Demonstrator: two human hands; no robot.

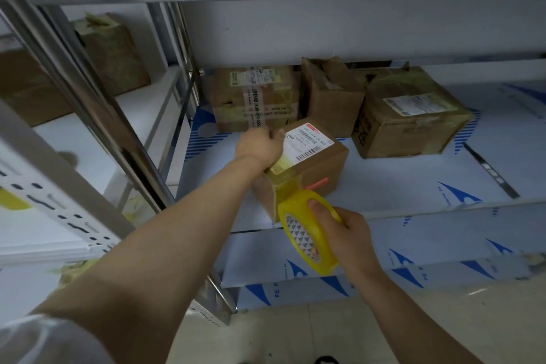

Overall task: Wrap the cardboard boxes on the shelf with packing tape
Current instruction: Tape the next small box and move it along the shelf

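Cardboard box [322, 165] with a white barcode label [310, 139] sits at the front edge of the shelf [399, 186], closed, so I cannot report its contents. I observe the left hand [260, 146] on the box's far top corner, arm stretched forward, fingers [276, 134] curled over the edge and gripping it. A yellowish tape strip [288, 186] runs from the box's near corner down to the tape roll [304, 233]. The right hand [348, 236] grips that roll, one digit pressed on its outer face. Behind stand a taped, labelled box [254, 97], a crumpled box [331, 94] and a large labelled box [410, 115], all clear of the hands.
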